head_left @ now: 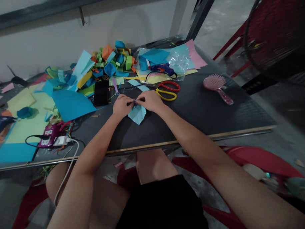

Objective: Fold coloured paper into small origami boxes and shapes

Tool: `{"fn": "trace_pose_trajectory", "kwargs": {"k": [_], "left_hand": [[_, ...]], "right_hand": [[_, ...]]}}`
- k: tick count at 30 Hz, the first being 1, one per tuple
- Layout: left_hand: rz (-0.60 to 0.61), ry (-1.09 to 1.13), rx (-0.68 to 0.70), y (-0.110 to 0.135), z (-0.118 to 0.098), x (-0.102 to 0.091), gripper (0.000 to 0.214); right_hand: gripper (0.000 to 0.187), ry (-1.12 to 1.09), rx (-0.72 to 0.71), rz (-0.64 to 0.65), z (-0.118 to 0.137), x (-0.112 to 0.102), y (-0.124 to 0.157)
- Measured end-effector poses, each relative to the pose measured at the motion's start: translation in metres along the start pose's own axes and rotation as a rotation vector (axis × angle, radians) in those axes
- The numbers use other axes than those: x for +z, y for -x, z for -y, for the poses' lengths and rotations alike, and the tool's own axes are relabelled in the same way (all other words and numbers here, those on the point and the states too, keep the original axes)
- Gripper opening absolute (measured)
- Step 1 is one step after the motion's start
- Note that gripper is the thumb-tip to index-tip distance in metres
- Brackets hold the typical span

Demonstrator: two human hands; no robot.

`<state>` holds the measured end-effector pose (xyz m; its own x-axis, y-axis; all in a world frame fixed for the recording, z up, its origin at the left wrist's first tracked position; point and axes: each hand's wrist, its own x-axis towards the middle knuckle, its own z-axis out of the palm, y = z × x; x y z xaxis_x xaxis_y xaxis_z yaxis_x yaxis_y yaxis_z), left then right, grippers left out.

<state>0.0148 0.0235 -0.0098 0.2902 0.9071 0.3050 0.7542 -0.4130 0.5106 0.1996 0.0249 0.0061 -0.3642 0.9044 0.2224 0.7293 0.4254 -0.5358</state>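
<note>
A small light-blue piece of folded paper, with crease lines across it, hangs from my fingertips just above the dark tabletop. My left hand pinches its upper left edge between thumb and finger. Close beside it, my right hand pinches the upper right edge, the two sets of fingertips nearly touching. The pinched edge itself is mostly hidden by my fingers. Red-and-yellow-handled scissors lie right of my right hand. A black phone rests left of my left hand.
Behind my hands sits a heap of folded coloured paper pieces. A blue glue gun lies by a plastic bag. A pink hairbrush is at the right. Left, a purple power strip has cords; another glue gun lies beyond.
</note>
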Motion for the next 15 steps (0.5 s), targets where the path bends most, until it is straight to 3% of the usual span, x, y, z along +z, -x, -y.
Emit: {"fn": "trace_pose_trajectory", "kwargs": {"k": [4, 15], "left_hand": [[-0.001, 0.039, 0.039, -0.0017, 0.0022, -0.0011, 0.018], [0.017, -0.017, -0.031, -0.0006, 0.0014, -0.0017, 0.019]], "right_hand": [[0.013, 0.004, -0.005, 0.0, -0.0022, 0.001, -0.0023], [0.013, 0.007, -0.036, 0.01, -0.0021, -0.0002, -0.0012]]}}
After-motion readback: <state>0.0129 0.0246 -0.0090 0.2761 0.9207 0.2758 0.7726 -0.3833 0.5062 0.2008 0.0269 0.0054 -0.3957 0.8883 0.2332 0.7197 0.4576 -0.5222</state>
